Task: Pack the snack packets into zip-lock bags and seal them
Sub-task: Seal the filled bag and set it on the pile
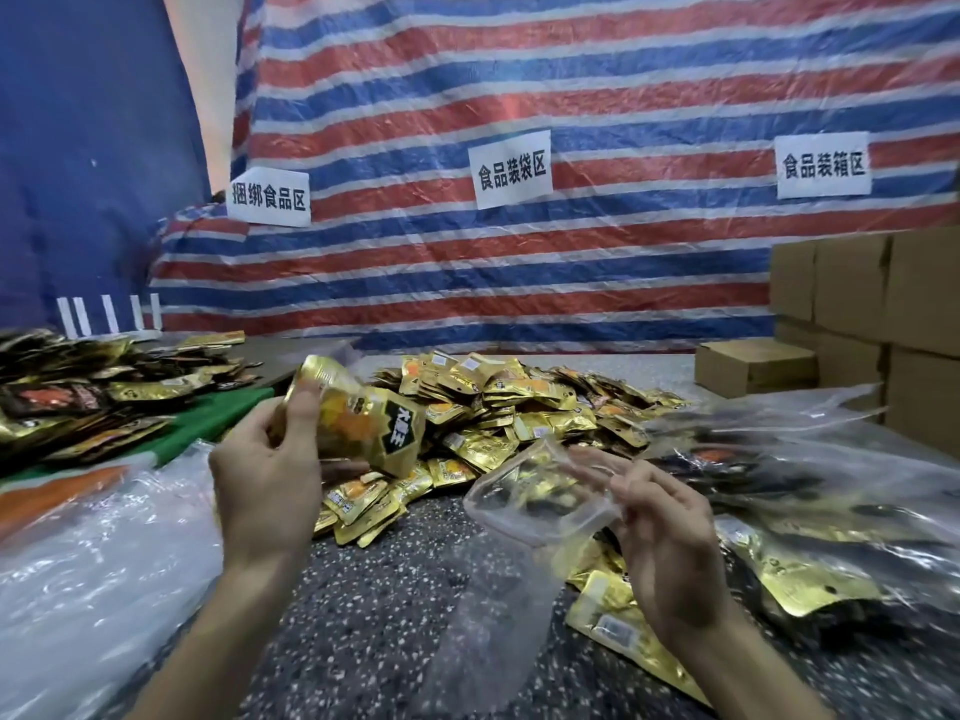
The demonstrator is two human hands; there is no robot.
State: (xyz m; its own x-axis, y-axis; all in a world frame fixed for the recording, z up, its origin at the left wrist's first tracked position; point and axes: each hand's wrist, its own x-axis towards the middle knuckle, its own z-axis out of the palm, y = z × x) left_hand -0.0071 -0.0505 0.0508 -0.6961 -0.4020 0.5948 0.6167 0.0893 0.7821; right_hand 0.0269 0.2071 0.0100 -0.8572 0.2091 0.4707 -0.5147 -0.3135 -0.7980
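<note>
Left grip (265, 475) covers the near edge of the gold snack packet (371, 423); whether it holds one packet or several cannot be told. Fingertips of the right grip (670, 543) blur behind the film of the zip-lock bag (524, 506). Clear bags of packets (810, 517) at right are smeared and cut by the right edge, as are the cardboard boxes (883, 304). Dark packets (78, 402) run off the left edge. Print on the pile of gold packets (519, 402) is too small to read.
</note>
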